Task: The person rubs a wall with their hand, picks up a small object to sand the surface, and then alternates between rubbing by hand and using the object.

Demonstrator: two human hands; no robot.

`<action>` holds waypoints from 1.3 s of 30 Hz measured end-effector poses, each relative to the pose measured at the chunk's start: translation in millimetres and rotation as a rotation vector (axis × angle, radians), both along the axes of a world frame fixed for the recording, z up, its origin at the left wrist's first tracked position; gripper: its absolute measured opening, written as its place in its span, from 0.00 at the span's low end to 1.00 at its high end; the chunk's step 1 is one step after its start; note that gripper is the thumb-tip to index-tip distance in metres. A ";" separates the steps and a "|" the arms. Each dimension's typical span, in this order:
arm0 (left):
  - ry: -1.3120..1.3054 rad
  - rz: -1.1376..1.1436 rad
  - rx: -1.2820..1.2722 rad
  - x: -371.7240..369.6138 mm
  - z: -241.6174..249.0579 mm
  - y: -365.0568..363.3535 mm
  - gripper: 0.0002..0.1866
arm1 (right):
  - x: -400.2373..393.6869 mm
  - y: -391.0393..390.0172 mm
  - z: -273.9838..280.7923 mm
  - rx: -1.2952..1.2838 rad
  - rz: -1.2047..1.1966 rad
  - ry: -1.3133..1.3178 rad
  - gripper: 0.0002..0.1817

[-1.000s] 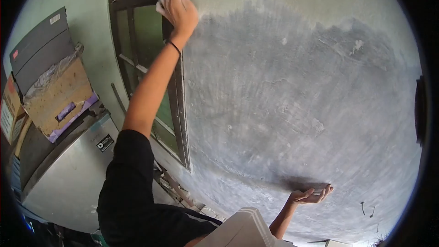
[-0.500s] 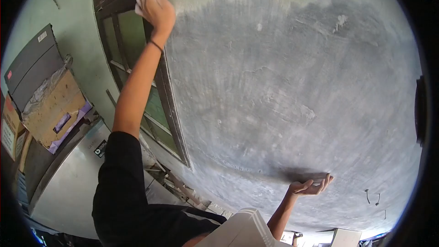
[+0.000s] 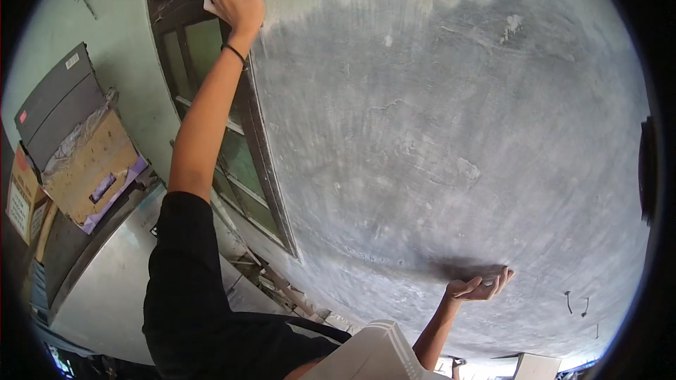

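My left hand [image 3: 238, 1] is raised at the top, in front of the dark wooden window frame [image 3: 271, 197]. Its fingers, with whitish tips, stretch upward and partly leave the view; no object shows in it. A dark band [image 3: 233, 56] circles that wrist, and a black sleeve [image 3: 184, 260] covers the upper arm. Low on the right, my right hand [image 3: 482, 287] is held close to the grey, patchy wall [image 3: 394, 162], palm turned up and fingers extended. Nothing lies in it, and a dark shadow falls on the wall beside it.
A cardboard box [image 3: 95, 169] and a dark grey box [image 3: 63, 102] are stacked on a silvery metal surface [image 3: 105, 295] at left. Short wires [image 3: 569, 302] stick out of the wall at right. A white stiff piece [image 3: 373, 355] juts into the bottom.
The view has tilted slightly, and the boxes sit lower and further right in it. My left hand is a little higher and further left. My right hand keeps its place and pose.
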State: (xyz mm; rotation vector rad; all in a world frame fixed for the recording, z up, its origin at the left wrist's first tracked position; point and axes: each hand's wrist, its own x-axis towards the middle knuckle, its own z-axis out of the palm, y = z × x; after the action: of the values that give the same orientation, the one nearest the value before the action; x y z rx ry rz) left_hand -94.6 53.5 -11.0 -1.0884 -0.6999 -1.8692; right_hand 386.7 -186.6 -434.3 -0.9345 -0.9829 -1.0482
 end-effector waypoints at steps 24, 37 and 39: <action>0.072 -0.042 -0.058 6.4 -25.2 2.4 0.26 | -0.1 2.1 -10.6 0.035 0.048 0.054 0.24; -0.042 0.015 -0.055 -0.2 -3.4 3.1 0.27 | 1.3 -0.5 0.8 0.016 -0.011 -0.008 0.23; -0.032 -0.046 -0.016 1.6 -14.8 4.8 0.28 | -0.7 -0.1 -2.9 0.019 0.002 0.010 0.23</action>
State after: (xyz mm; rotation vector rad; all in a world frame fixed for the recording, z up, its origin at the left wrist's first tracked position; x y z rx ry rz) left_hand -93.0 58.2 -25.8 -1.0950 -0.7144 -1.9265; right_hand 386.0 -186.7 -437.2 -0.9222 -0.9641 -1.0492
